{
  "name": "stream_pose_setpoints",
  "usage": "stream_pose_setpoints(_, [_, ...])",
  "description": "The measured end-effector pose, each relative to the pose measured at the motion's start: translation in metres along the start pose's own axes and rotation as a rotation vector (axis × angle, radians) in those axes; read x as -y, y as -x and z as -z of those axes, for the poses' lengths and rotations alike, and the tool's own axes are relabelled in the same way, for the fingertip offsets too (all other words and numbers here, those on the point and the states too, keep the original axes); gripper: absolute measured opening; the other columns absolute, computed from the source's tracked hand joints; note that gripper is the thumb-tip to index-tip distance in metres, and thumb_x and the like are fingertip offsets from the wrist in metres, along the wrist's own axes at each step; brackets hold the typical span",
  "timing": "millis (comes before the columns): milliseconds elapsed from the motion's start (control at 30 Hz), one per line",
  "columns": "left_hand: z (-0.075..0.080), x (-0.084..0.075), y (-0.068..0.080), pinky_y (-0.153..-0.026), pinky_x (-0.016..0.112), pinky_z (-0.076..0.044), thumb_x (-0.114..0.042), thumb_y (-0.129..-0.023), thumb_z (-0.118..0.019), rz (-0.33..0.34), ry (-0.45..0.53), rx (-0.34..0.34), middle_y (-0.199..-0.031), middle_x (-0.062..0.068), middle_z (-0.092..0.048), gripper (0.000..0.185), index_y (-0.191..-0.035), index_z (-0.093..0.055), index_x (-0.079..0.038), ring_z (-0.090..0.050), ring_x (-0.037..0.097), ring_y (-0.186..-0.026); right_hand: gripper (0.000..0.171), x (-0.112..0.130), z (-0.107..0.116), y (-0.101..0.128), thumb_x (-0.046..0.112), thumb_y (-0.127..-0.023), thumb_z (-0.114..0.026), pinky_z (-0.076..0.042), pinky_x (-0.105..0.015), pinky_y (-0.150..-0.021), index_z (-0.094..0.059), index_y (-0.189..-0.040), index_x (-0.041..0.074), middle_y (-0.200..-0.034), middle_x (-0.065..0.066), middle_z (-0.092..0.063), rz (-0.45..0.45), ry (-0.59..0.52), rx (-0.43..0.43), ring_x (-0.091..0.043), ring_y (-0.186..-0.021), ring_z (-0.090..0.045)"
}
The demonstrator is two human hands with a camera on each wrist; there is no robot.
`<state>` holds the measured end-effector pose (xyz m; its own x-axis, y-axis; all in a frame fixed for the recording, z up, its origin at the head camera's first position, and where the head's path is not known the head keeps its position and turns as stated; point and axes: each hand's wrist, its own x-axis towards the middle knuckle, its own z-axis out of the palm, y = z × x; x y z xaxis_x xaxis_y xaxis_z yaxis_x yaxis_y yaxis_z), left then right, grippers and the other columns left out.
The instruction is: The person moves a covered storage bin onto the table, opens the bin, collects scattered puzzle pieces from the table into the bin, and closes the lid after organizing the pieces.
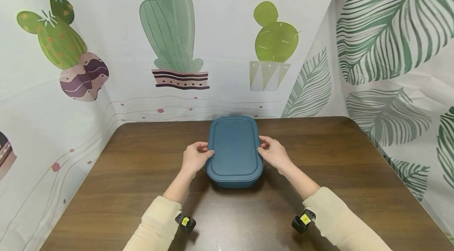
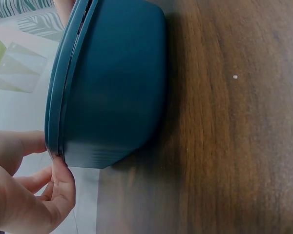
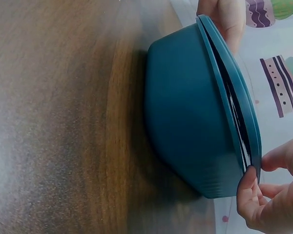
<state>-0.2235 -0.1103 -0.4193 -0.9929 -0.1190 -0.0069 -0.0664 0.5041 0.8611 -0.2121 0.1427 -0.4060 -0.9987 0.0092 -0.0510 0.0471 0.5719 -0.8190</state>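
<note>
A dark blue-green rectangular storage box (image 1: 234,184) with rounded corners stands on the table, its lid (image 1: 234,146) on top. My left hand (image 1: 195,158) pinches the lid's left edge between thumb and fingers. On the opposite side, my right hand (image 1: 276,154) pinches the right edge the same way. In the right wrist view, a narrow dark gap runs between the lid (image 3: 234,83) and the box (image 3: 185,107), with something pale showing in it near the fingertips. A thinner gap shows in the left wrist view along the box (image 2: 117,83). The box's contents are hidden.
The brown wooden table (image 1: 149,188) runs back to a white wall covering (image 1: 227,46) printed with cacti and leaves, close behind the box. A tiny white speck (image 2: 235,76) lies on the tabletop. A small black camera (image 1: 188,223) sits on the left wrist, another (image 1: 301,223) on the right.
</note>
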Motion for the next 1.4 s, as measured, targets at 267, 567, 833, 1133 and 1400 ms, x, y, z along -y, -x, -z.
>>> stream_pose_setpoints(267, [0.0002,0.0012,-0.0001,-0.070,0.029,-0.046,-0.017,-0.077,-0.071,0.000,-0.014,0.010,-0.089,0.005,-0.064,0.031,-0.105,-0.067,-0.006,-0.057,0.022,-0.088,0.047,-0.0027,-0.0021,0.0001,0.009,-0.087,-0.054,-0.043,-0.022,-0.060,-0.046,-0.133,0.002,-0.102,-0.013,-0.053,-0.011,-0.006,0.016,-0.019,-0.088,-0.057])
stream_pose_setpoints(567, [0.0008,0.0004,0.0004,-0.067,0.028,-0.048,-0.016,-0.077,-0.071,-0.004,-0.027,0.026,-0.091,0.007,-0.064,0.032,-0.107,-0.066,-0.004,-0.059,0.021,-0.086,0.047,-0.0038,-0.0031,-0.0002,0.010,-0.087,-0.055,-0.043,-0.022,-0.060,-0.046,-0.133,0.002,-0.101,-0.012,-0.052,-0.005,-0.005,0.011,-0.018,-0.087,-0.056])
stream_pose_setpoints(833, [0.0002,0.0002,0.0008,-0.071,0.030,-0.048,-0.016,-0.076,-0.071,-0.016,-0.037,0.016,-0.090,0.006,-0.065,0.032,-0.106,-0.066,-0.004,-0.060,0.021,-0.087,0.048,-0.0062,-0.0047,-0.0006,0.009,-0.087,-0.055,-0.043,-0.022,-0.058,-0.046,-0.133,0.002,-0.100,-0.012,-0.052,0.003,0.005,0.008,-0.015,-0.076,-0.055])
stream_pose_setpoints(1133, [-0.0010,0.0015,-0.0001,-0.071,0.030,-0.049,-0.016,-0.076,-0.072,-0.022,-0.036,0.010,-0.088,0.006,-0.065,0.031,-0.104,-0.067,-0.004,-0.060,0.020,-0.086,0.047,-0.0065,-0.0055,0.0015,0.008,-0.086,-0.053,-0.045,-0.022,-0.055,-0.046,-0.133,0.001,-0.096,-0.012,-0.053,0.020,0.030,0.006,-0.013,-0.062,-0.056])
stream_pose_setpoints(1400, [-0.0009,-0.0005,0.0013,-0.075,0.035,-0.050,-0.015,-0.076,-0.072,-0.037,-0.063,0.007,-0.089,0.007,-0.066,0.030,-0.103,-0.067,-0.002,-0.061,0.022,-0.087,0.047,-0.0040,-0.0051,0.0024,0.007,-0.085,-0.053,-0.045,-0.022,-0.052,-0.047,-0.132,-0.001,-0.090,-0.011,-0.053,0.045,0.045,0.008,-0.024,-0.061,-0.062])
